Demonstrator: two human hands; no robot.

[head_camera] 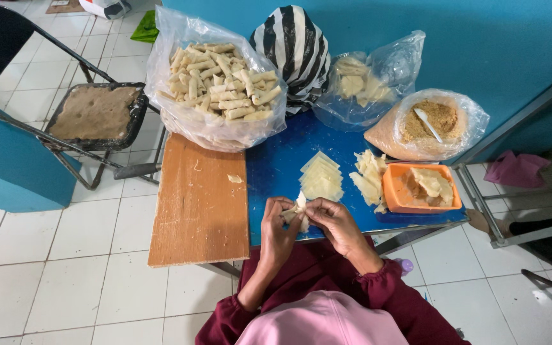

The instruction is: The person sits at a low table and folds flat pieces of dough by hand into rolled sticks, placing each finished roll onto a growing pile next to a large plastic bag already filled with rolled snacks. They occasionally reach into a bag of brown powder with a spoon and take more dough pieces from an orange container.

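Note:
Both hands meet over the near edge of the blue table (276, 166). My left hand (276, 227) and my right hand (331, 217) pinch one pale pastry wrapper (299, 206) between their fingers, partly folded. Just beyond them lies a flat stack of cut wrappers (321, 179). More loose wrapper pieces (368, 177) are heaped to the right, beside an orange bowl (392, 191) with wrappers inside. A wide plastic bag of rolled pastry sticks (222, 80) fills the table's far left.
A wooden board (198, 207) lies left of the blue surface. A bag of brown crumb filling with a white spoon (430, 124), a bag of wrapper pieces (362, 83) and a striped bag (292, 48) stand at the back. A folding chair (97, 115) stands left.

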